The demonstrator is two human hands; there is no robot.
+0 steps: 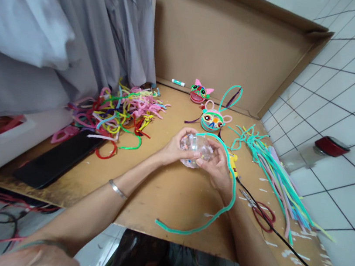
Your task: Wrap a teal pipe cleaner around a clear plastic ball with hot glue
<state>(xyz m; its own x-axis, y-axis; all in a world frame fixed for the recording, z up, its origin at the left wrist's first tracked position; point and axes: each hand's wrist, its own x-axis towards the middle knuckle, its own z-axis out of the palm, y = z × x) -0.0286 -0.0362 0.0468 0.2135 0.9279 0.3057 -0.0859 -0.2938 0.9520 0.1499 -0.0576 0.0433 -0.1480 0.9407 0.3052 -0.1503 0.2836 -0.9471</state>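
Note:
Between my two hands is a clear plastic ball with small coloured bits showing in it. My left hand is closed round its left side, thumb across the front. My right hand holds the right side, its thumb near the left one. A long teal pipe cleaner starts at the top of the ball, curves over my right hand and wrist, and ends near the table's front edge. Beyond the ball sit a teal-trimmed animal face with pink ears and a smaller pink-eared one.
Tangled pipe cleaners and a black phone-like slab lie left. At right are straight pipe cleaners, red-handled scissors, a yellow tool with a black cord, and a red-lidded jar. Cardboard stands behind a glue stick.

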